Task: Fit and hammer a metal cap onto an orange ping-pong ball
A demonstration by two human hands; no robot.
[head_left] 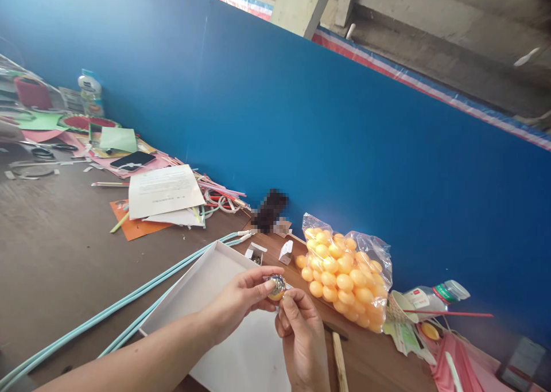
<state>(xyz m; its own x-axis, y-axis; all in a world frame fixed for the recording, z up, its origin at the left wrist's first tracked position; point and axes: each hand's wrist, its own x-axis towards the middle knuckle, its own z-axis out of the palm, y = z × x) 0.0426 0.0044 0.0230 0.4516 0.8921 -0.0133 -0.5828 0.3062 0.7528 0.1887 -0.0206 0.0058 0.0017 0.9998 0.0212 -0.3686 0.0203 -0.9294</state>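
Note:
Between thumb and fingers, my left hand (249, 291) grips a small shiny ball (278, 287), silvery on top and yellowish below. My right hand (301, 323) is closed in a pinch right beside the ball's lower right side. Whatever its fingertips hold is too small to make out. Both hands are above a shallow white tray (253, 346). Just beyond the left fingers stands a small open white box (257, 253) with tiny metallic pieces inside. Near the right hand lies a hammer (338, 352) with a wooden handle.
A clear bag of orange balls (344, 280) sits to the right. Beyond it are a paper cup (402, 307) and a plastic bottle (443, 294). Pale blue tubes (142, 300) cross the table at left, near printed paper (166, 192). A blue partition (344, 151) stands behind.

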